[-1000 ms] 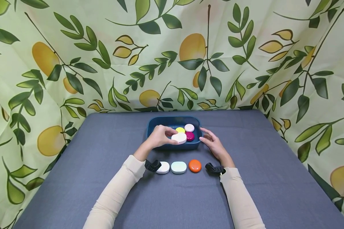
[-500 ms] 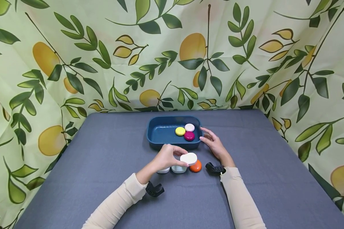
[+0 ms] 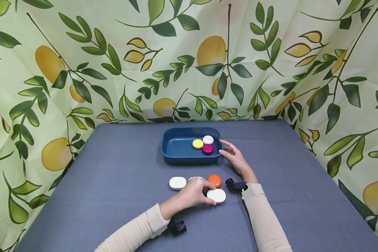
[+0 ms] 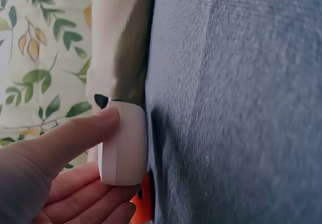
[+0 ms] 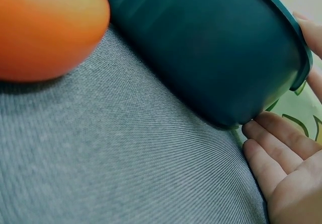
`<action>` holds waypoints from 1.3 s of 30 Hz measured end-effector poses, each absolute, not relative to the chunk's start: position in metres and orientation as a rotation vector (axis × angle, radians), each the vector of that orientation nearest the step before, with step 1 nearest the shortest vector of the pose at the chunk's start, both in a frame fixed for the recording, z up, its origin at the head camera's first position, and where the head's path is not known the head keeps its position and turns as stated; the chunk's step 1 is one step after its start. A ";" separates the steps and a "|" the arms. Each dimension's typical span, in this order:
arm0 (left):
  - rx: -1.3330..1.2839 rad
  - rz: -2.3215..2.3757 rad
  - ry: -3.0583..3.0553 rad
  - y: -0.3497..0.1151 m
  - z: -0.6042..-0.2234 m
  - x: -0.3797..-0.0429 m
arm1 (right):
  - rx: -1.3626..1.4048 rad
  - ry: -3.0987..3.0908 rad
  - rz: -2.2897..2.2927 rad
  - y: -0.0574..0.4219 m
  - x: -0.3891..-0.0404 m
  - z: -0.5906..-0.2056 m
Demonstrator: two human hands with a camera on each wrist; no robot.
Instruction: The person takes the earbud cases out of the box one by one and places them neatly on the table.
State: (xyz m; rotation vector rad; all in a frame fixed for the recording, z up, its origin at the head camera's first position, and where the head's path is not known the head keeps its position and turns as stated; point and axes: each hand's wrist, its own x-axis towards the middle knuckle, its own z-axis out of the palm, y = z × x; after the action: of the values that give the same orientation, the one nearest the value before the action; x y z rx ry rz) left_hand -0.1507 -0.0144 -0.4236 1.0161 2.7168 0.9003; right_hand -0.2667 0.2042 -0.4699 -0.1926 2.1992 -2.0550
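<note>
One white box [image 3: 216, 196] is pinched in my left hand [image 3: 193, 193], just nearer me than the orange disc [image 3: 214, 181]; my right hand [image 3: 237, 161], unclenched, touches the tray [image 3: 189, 160]. Apparent step: set-down. Next move likely calls for level seating, then release.

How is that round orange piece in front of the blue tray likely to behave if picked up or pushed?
The orange piece has a glossy, smoothly curved surface, so it may be slippery to pinch. Its unbroken, undented outline suggests it is stiff. Its underside looks fairly flat on the gray cloth, so a push would probably slide it rather than roll it.
</note>
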 end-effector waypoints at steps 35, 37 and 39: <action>1.056 1.129 2.620 -0.037 -0.398 -0.163 | -0.208 2.210 -2.036 0.202 -0.267 -0.468; 0.998 1.230 2.605 -0.042 -0.395 -0.174 | -0.205 2.214 -2.038 0.202 -0.267 -0.469; 0.946 1.312 2.623 -0.047 -0.394 -0.187 | -0.209 2.227 -2.035 0.203 -0.267 -0.470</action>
State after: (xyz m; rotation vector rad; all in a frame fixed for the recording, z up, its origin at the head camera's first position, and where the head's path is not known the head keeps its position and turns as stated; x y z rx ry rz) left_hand -0.1867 -0.0470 -0.3941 0.9458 2.6234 1.3120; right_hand -0.2666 0.2032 -0.4696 -0.2091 2.2272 -2.0349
